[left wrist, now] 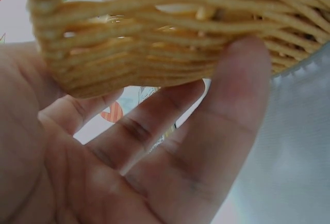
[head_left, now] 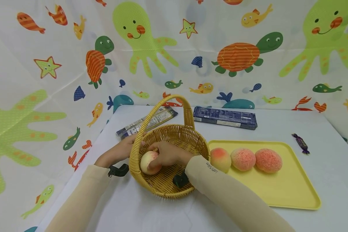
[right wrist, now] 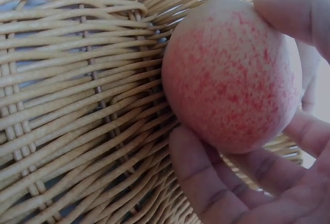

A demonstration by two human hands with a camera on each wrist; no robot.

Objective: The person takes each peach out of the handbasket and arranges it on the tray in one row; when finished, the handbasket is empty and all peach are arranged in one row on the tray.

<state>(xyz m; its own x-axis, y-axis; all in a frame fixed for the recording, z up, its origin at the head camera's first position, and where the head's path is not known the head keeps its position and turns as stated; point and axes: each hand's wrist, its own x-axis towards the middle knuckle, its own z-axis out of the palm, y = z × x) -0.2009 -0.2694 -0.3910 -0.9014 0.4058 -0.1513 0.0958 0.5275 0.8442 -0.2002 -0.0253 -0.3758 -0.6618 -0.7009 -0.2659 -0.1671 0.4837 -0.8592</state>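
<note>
In the head view my right hand (head_left: 169, 154) reaches into the wicker basket (head_left: 174, 195) and holds a pale peach (head_left: 147, 161) against its left inner side. Up close in the right wrist view, the peach (right wrist: 232, 74) shows red speckles, with thumb and fingers around it and woven strands beneath. My left hand (head_left: 120, 153) grips the basket's left side, partly hidden behind the tall handle (head_left: 139, 138). From the left wrist, one of its fingertips (left wrist: 242, 64) presses the weave (left wrist: 154, 38), while other fingers pass behind it.
Right of the basket lies a yellow tray (head_left: 293, 190) bearing three peaches (head_left: 243, 159). A dark blue flat package (head_left: 224, 117) and another long package (head_left: 159, 119) lie behind the basket. One wrapped candy (head_left: 301, 144) is at the far right. A sea-animal curtain (head_left: 191, 42) borders the table.
</note>
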